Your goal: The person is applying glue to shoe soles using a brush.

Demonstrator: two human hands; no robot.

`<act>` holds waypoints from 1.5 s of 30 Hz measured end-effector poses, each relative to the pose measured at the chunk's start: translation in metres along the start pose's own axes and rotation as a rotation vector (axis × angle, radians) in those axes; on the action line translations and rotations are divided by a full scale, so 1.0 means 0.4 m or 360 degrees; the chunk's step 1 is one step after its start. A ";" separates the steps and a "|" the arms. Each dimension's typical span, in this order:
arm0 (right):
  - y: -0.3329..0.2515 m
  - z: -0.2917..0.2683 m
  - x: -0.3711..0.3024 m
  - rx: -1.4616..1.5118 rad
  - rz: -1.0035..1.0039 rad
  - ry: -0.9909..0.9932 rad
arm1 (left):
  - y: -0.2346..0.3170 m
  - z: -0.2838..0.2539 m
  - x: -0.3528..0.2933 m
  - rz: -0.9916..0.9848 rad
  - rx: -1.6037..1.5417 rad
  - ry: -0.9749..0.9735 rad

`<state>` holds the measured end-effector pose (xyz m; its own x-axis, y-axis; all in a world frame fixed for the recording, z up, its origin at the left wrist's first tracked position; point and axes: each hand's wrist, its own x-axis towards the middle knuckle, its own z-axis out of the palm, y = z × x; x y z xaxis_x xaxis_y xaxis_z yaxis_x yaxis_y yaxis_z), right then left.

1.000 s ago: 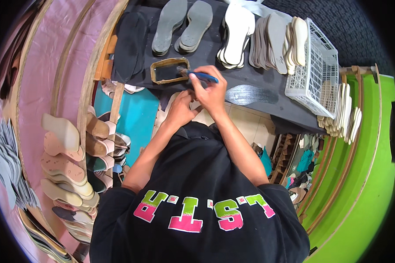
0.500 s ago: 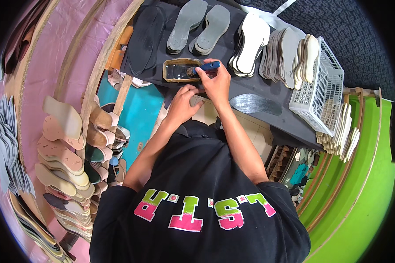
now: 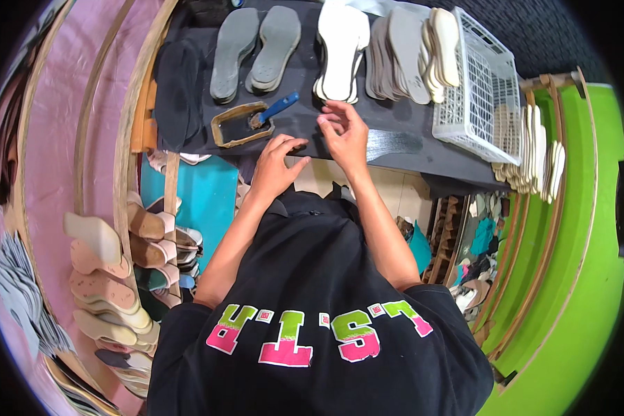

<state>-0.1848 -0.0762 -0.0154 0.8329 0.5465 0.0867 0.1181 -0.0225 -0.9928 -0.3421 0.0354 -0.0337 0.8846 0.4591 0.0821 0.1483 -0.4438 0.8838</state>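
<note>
My left hand is at the table's near edge, fingers loosely curved and apart, with nothing in it. To its right, my right hand hovers near the left end of a dark, glossy insole. Its fingers are bent and apart, and I see nothing held. A brush with a blue handle leans in a brown-rimmed, open tray, its bristle end inside and its handle over the right rim. Beyond my right hand stands a pile of white insoles.
Grey insoles lie beyond the tray, black insoles to its left. Further right come stacked grey insoles, cream ones and a white plastic basket. A rack of insoles stands at my left, a green panel at my right.
My right hand has let go of the brush, which now rests in the tray, and has moved right toward the glossy insole. The whole view has shifted, so the table's things appear further left.
</note>
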 end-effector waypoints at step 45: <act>0.117 -0.632 0.021 -0.1068 -0.0682 -0.0694 | 0.194 0.421 -0.040 -0.0540 -0.1793 0.0137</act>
<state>-0.0354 -0.2844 -0.0399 0.3829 0.8857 0.2624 0.7746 -0.1530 -0.6137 -0.2704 -0.1358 -0.0439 0.8360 0.4922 -0.2426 -0.1420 0.6211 0.7707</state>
